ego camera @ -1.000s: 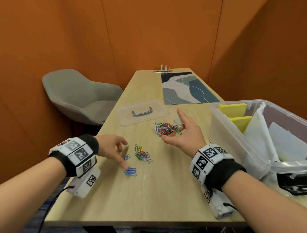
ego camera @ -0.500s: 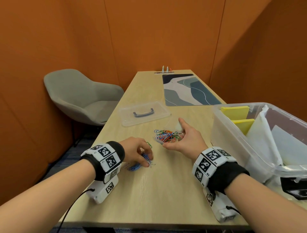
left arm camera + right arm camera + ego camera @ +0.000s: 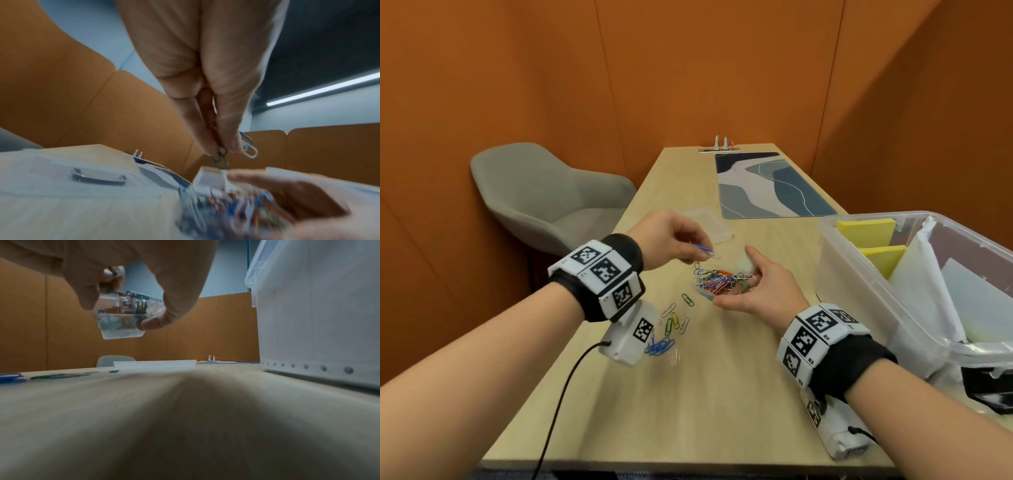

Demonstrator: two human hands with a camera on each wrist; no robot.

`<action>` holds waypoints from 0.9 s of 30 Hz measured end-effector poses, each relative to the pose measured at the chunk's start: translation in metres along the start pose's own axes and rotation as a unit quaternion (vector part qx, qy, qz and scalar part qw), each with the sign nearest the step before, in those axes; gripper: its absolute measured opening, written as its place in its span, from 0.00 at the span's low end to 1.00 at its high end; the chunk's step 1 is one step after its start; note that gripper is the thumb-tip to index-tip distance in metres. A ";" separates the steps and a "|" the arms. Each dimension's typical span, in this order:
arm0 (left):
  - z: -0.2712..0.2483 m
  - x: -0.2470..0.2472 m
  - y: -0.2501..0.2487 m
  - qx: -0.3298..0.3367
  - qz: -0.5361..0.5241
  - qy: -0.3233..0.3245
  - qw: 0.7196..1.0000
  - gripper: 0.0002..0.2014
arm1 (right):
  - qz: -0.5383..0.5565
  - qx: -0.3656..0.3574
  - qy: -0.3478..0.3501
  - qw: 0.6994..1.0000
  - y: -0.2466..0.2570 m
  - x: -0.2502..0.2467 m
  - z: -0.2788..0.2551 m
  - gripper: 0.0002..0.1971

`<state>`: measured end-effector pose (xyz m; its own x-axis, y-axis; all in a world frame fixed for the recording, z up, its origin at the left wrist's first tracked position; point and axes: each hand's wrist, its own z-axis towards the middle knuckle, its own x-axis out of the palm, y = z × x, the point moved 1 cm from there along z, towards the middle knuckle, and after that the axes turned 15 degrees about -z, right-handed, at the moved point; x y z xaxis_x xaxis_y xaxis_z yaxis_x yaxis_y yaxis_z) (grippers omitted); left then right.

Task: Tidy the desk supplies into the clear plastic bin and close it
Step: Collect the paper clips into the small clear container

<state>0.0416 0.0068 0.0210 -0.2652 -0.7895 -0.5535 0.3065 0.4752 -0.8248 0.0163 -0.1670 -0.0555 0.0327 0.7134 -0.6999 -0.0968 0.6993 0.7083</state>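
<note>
Paper clips, sorting stage. The left hand (image 3: 671, 240) pinches a few paper clips (image 3: 234, 151), blue, white and green, between thumb and fingertips just above a small clear box (image 3: 121, 321). The right hand (image 3: 756, 287) cups that box from beneath, fingers curled round its walls, lifted off the desk (image 3: 688, 394) near the middle; it is heaped with mixed-colour clips. Loose clips (image 3: 671, 329) remain on the desk toward its left edge, nearer the person. The clear plastic bin (image 3: 859, 291) stands open at the right edge, holding yellow pads and white sheets; its lid (image 3: 709, 222) lies flat farther back. The clips are probably light, stiff and slippery wire that tangles readily, so a fingertip pinch on small bunches suits them. The box looks thin-walled and is best supported under its base, kept level to avoid spilling.
</note>
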 end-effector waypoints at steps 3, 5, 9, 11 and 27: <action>0.004 0.018 0.002 0.008 0.076 0.026 0.997 0.10 | 0.037 -0.001 -0.004 0.999 0.000 0.001 0.000 0.57; 0.003 0.024 0.005 0.011 0.090 0.045 0.995 0.12 | 0.051 -0.004 -0.009 0.999 0.000 0.001 -0.001 0.57; -0.004 0.022 0.000 0.058 0.083 -0.024 0.995 0.10 | 0.080 -0.011 -0.013 0.997 0.000 0.001 0.000 0.60; -0.009 0.027 -0.005 0.076 0.056 -0.022 0.995 0.11 | 0.088 -0.012 -0.009 0.996 0.001 0.001 -0.001 0.62; 0.003 0.035 -0.013 0.033 0.028 -0.029 0.999 0.04 | 0.162 -0.002 0.007 0.987 0.002 -0.001 -0.003 0.59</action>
<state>0.0314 -0.0279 0.0128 -0.1940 -0.7844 -0.5891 0.3788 0.4941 -0.7826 0.0126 -0.1665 -0.0533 -0.0137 0.8990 -0.4377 -0.1044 0.4340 0.8948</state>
